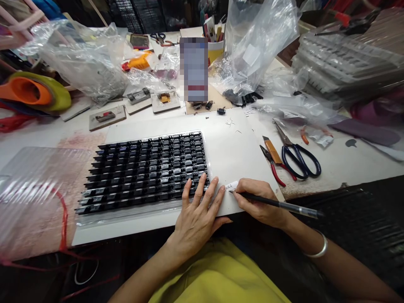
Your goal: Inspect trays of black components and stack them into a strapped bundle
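Note:
My right hand is closed around a dark pen, its tip on a small white paper slip that bears handwritten marks. My left hand lies flat with fingers spread, across the near right corner of a clear plastic tray. Its index fingertip reaches the left end of the slip. Rows of small black plastic parts with metal pins fill the tray. Part of the tray's corner is hidden under the left fingers.
Right of the hands lie scissors, red-handled pliers and an orange cutter. A phone with a blurred screen stands at the back. Plastic bags and stacked clear trays crowd the far side. Red string hangs at left.

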Demonstrator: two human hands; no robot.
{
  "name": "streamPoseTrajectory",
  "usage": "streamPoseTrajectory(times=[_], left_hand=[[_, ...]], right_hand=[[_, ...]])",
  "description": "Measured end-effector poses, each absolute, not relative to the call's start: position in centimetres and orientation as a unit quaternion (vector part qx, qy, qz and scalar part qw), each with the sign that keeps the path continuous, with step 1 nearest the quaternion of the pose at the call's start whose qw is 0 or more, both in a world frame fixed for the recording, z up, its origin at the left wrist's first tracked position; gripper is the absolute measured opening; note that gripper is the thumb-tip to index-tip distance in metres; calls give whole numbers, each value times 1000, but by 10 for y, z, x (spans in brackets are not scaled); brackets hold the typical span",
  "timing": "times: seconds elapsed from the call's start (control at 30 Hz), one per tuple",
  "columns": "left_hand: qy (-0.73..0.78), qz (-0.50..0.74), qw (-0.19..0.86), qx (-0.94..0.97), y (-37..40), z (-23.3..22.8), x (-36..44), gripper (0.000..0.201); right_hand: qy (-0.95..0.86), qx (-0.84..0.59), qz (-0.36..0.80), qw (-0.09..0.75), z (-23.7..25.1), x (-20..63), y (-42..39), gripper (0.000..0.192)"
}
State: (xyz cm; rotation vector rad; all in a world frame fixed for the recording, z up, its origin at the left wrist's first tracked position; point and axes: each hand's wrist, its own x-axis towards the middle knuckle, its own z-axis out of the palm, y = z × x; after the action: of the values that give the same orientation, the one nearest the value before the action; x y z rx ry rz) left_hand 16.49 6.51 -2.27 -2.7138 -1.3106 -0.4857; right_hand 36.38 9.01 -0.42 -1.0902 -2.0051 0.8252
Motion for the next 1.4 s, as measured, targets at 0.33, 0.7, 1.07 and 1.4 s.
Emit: streamPoseTrajectory(times=[0.33,0.7,1.07,1.4], left_hand=[[-429,-156,40,-889,65,-23,163,63],[-429,-157,42,-889,65,-22,164,63],[-429,-162,37,-888,66,-21,164,62],[-430,-161,34,-888,65,-22,164,62]], right_hand=[[-784,-423,292,347,-3,361,91,19],[-788,-422,280,352,-1,361,90,19],[-773,-439,298,347,1,364,90,20],[-784,-436,277,344,2,363,91,19]])
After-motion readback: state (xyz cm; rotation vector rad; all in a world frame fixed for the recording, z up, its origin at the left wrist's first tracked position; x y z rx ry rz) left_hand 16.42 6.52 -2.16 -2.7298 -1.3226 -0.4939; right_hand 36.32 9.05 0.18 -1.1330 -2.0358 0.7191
